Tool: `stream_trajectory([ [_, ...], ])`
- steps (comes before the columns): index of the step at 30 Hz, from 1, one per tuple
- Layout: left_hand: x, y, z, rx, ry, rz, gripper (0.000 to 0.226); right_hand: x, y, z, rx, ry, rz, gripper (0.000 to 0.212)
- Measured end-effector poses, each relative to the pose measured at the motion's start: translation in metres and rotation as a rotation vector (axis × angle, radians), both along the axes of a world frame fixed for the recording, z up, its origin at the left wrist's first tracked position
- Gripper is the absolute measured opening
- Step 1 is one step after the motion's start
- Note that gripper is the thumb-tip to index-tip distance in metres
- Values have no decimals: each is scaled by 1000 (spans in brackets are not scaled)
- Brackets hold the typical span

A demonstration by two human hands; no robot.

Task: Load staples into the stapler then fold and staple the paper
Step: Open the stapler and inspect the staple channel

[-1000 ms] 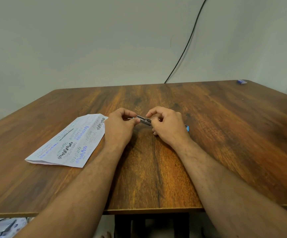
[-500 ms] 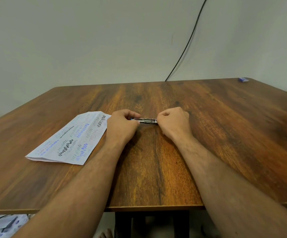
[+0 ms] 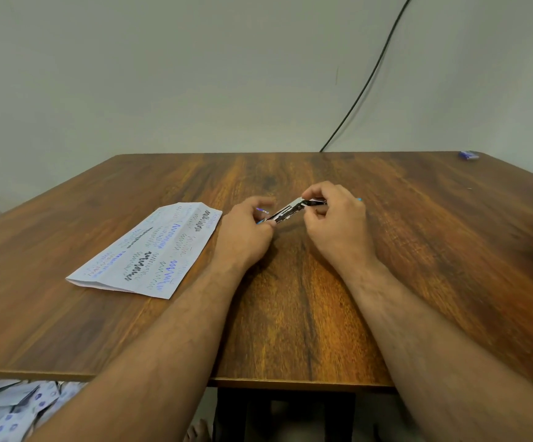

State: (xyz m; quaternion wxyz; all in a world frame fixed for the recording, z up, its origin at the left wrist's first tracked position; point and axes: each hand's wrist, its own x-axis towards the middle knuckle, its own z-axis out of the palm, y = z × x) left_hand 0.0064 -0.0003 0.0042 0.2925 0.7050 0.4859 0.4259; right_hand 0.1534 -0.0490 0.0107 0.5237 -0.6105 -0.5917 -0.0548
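You had the stapler (image 3: 287, 213) lifted just above the bench (image 3: 418, 250), left hand (image 3: 246, 232) pinching its near end, right hand (image 3: 335, 218) gripping the far end, likely to work the staple channel, while the folded paper (image 3: 150, 250) waited at left

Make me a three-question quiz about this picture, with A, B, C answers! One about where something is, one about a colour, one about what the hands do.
1. Where is the folded paper?
A. left of the hands
B. under the stapler
C. on the floor

2. What colour is the cable on the wall?
A. red
B. white
C. black

3. What holds the stapler?
A. nothing
B. both hands
C. left hand only

Answers: 1 A, it lies on the table beside the left hand. 2 C, a dark line. 3 B, the left hand and right hand each grip an end.
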Motion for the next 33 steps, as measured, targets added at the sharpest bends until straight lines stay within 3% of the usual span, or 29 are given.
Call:
stream_trajectory([
  [2, 0, 0, 0, 9, 19, 12, 30, -2, -1, -1, 32, -13, 25, 24],
  [11, 0, -4, 3, 108, 28, 9, 34, -1, 3, -3, 7, -11, -10, 18],
  [19, 4, -10, 3, 509, 111, 21, 33, 0, 2, -2, 7, 24, -39, 16],
  [23, 2, -8, 5, 468, 59, 62, 34, -1, 2, -2, 44, 47, 20, 24],
  [33, 5, -10, 4, 441, 59, 52, 27, -1, 3, -3, 1, 2, -53, 12],
])
